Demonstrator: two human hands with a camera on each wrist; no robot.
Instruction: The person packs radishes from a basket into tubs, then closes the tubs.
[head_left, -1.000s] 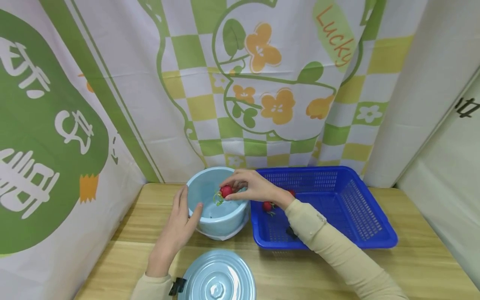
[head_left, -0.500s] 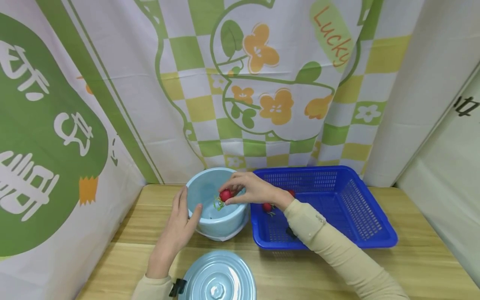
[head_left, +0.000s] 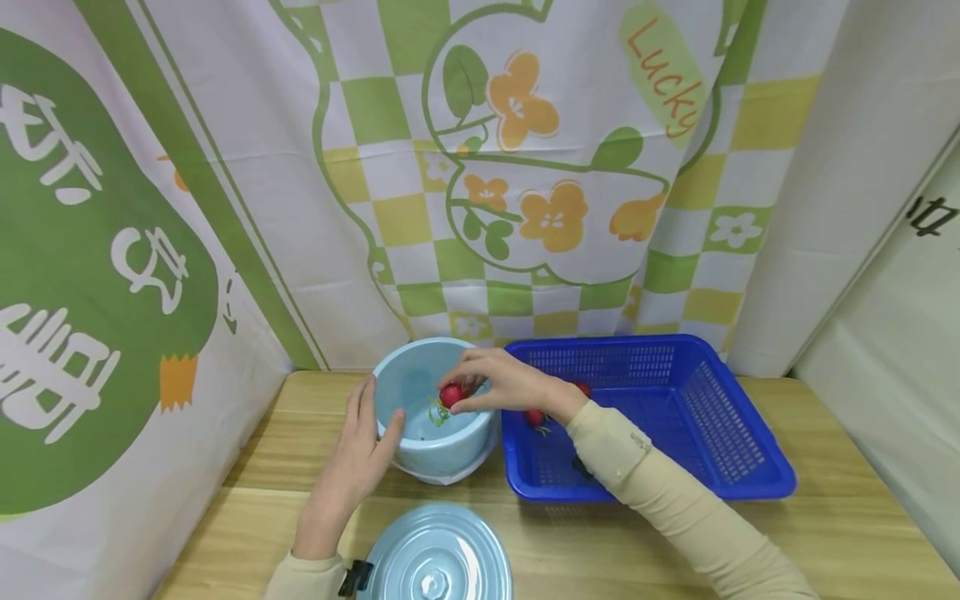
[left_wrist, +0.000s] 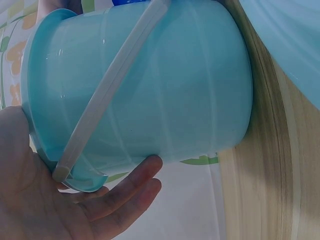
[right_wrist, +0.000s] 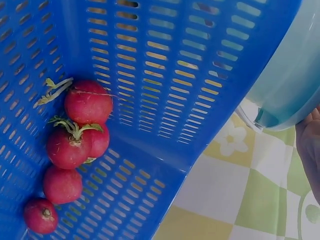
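Note:
My right hand (head_left: 504, 385) pinches a red radish (head_left: 452, 395), its green leaves hanging down, within the mouth of the light blue bucket (head_left: 450, 454). My left hand (head_left: 352, 458) holds the bucket by its left rim, the thumb laid over the edge. In the left wrist view, the fingers (left_wrist: 132, 192) lie along the outer wall of the bucket, near its white handle (left_wrist: 112, 82). More red radishes (right_wrist: 89, 102) lie together in the blue basket (head_left: 645, 417), some with short leaf stubs. The right wrist view shows only part of the right hand at its edge, without the held radish.
A round light blue lid (head_left: 437, 550) lies on the wooden table (head_left: 585, 542) in front of the bucket. The basket stands just right of the bucket, under the right forearm. A patterned curtain (head_left: 540, 308) hangs close behind both.
The right hand has lowered slightly with the radish, whose leaves now hang more downward inside the bucket. My left hand keeps its place on the rim.

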